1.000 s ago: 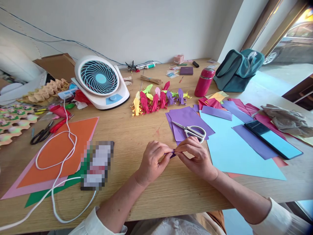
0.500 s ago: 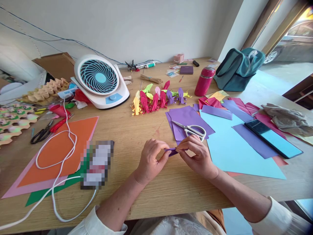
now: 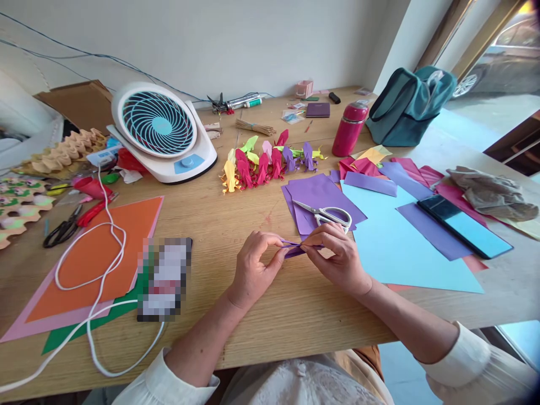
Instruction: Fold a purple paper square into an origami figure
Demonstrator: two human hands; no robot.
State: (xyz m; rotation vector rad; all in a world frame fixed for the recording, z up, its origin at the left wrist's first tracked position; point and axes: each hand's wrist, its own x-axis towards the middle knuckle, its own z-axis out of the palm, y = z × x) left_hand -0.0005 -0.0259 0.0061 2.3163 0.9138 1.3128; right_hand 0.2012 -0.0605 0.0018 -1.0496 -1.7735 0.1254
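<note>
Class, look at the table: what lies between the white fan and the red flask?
In the head view, a cluster of folded paper figures in yellow, pink, green and purple lies between the fan and the flask, with a bundle of thin sticks just behind it.

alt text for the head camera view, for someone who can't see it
Two bare hands, left hand and right hand, pinch a small folded purple paper over a wooden table. White-handled scissors lie on purple sheets just behind; folded paper figures and a fan stand farther back.
</note>
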